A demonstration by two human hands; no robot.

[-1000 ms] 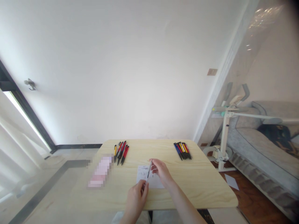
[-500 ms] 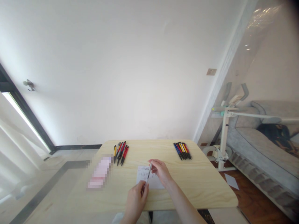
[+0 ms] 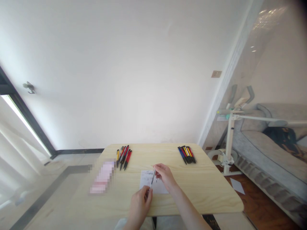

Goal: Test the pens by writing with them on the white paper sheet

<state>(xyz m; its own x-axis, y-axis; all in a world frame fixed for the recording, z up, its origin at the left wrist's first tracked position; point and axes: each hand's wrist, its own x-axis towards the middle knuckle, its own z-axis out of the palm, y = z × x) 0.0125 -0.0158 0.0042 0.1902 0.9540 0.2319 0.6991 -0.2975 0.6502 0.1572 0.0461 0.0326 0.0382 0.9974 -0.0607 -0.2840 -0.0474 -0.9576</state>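
Note:
Between my hands is a slim pale pen [image 3: 153, 177] with a dark part near its lower end, slanting over a sheet of paper [image 3: 160, 190] with scribbled marks. My right hand [image 3: 166, 176] pinches its upper end. At the lower end, the fingertips of my left hand [image 3: 140, 203] are closed on it and hide the tip. Both hands hover just over the paper. Whether the pen is in one piece I cannot tell.
Left on the wooden table [image 3: 203, 191] lies a loose group of pens [image 3: 124, 157] in yellow, black and red. A neat row of pens [image 3: 187, 155] sits at the back right. A blurred pink item [image 3: 103, 177] lies by the left edge. Exercise equipment [image 3: 230, 140] stands beyond.
Almost nothing differs. The fingers of my right hand have shifted slightly at the pen's upper end; my left hand stays in place.

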